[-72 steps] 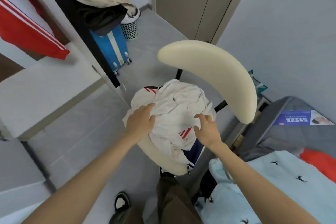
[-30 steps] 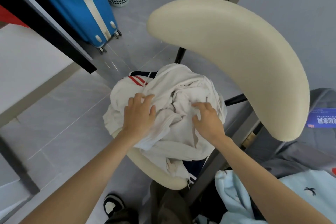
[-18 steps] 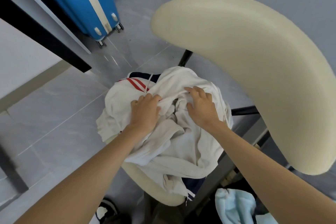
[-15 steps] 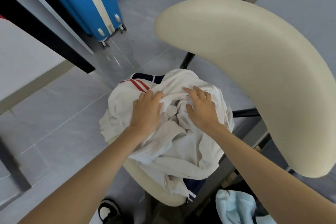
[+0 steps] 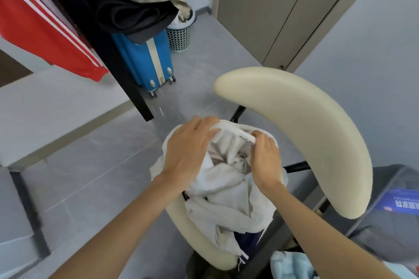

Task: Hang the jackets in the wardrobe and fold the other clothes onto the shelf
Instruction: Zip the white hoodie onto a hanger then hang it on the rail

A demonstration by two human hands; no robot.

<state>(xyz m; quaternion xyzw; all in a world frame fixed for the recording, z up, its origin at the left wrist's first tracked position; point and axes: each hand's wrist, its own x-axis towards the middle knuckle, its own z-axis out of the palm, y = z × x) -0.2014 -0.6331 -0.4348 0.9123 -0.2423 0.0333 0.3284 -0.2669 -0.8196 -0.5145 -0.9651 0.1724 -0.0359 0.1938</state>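
Observation:
A crumpled white garment [image 5: 229, 190] with a navy edge lies heaped on the seat of a cream chair [image 5: 294, 129]. My left hand [image 5: 188, 149] grips its thick white collar band on the left. My right hand [image 5: 265, 161] grips the same band on the right. The band is stretched between both hands and raised above the pile. A red jacket with white stripes [image 5: 38, 29] hangs at the upper left by the wardrobe's black frame [image 5: 106, 59].
Beige patterned and black clothes [image 5: 136, 7] hang over a blue suitcase [image 5: 147, 61], with a mesh bin [image 5: 180, 36] behind it. A white shelf surface [image 5: 49, 106] lies at left. A light blue garment [image 5: 292, 265] and a grey bed [image 5: 396, 222] are at lower right.
Both hands have moved from pressing into the middle of the pile to its far edge, taken hold of the collar band and lifted it. The view has tilted up.

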